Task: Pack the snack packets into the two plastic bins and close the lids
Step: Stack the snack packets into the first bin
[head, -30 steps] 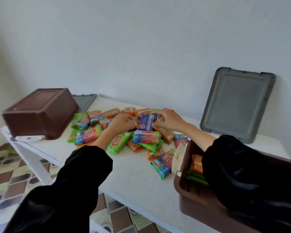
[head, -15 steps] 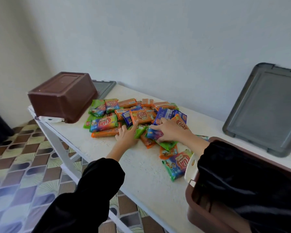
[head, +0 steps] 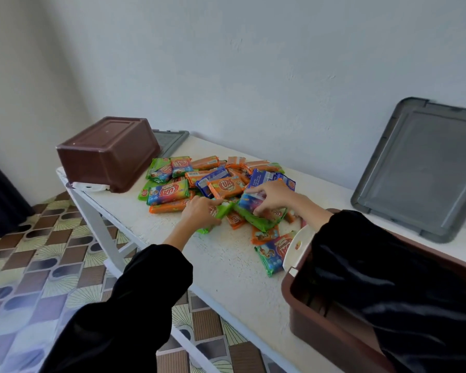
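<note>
White table (head: 226,267), left hand (head: 199,217) fingers (head: 211,202) curled round green packet (head: 223,210) angled toward wall (head: 253,76), right hand (head: 275,195) fingers (head: 264,190) pinching blue packet (head: 249,201)

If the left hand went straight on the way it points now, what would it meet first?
Most likely the orange packet lying just past the green packet that the left hand grips, though depth is hard to judge.

We've got a table (head: 226,265) w/ upturned bin (head: 108,154) at far-L end, flat lid (head: 170,140) behind it. Packet pile (head: 218,181) sits mid-table, right of that bin. Open bin (head: 320,327) at near-R edge, stray packet (head: 273,254) just left of it. Leaning lid (head: 425,168) stands behind, against the wall (head: 253,76). Our L hand (head: 199,215) grips front packet (head: 218,211) at pile's near side; R hand (head: 273,193) grips top packet (head: 249,200) beside it.
</note>
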Action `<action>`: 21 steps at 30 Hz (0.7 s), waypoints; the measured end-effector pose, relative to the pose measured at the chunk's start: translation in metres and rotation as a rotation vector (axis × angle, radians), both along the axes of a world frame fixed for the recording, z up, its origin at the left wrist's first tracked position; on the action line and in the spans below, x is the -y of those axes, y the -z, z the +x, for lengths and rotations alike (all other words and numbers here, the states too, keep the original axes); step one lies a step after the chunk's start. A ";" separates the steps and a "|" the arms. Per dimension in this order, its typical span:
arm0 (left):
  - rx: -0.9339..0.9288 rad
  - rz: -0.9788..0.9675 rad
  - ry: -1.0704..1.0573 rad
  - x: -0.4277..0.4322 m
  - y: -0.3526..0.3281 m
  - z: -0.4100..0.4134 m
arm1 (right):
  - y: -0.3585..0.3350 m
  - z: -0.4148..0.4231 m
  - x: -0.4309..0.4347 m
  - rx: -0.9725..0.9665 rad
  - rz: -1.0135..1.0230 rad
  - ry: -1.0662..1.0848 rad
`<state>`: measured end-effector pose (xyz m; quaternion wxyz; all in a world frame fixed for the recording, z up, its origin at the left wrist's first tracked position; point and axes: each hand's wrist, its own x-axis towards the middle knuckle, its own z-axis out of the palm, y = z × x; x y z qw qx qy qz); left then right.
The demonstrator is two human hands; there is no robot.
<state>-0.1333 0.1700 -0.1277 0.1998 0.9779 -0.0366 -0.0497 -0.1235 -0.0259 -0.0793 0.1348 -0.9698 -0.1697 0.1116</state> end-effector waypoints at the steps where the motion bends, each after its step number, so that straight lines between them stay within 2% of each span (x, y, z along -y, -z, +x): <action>1: 0.005 -0.024 0.008 0.002 -0.008 0.000 | -0.010 -0.002 0.005 0.038 0.030 0.030; 6: 0.081 -0.146 0.123 0.025 -0.053 -0.003 | -0.070 -0.016 0.052 0.172 0.075 0.166; 10: 0.155 -0.171 0.333 0.069 -0.096 -0.016 | -0.110 -0.062 0.103 0.179 0.034 0.278; 14: 0.130 -0.205 0.632 0.123 -0.124 -0.040 | -0.117 -0.119 0.147 0.113 -0.058 0.358; 21: -0.019 -0.049 1.126 0.183 -0.110 -0.074 | -0.096 -0.211 0.194 -0.053 -0.064 0.495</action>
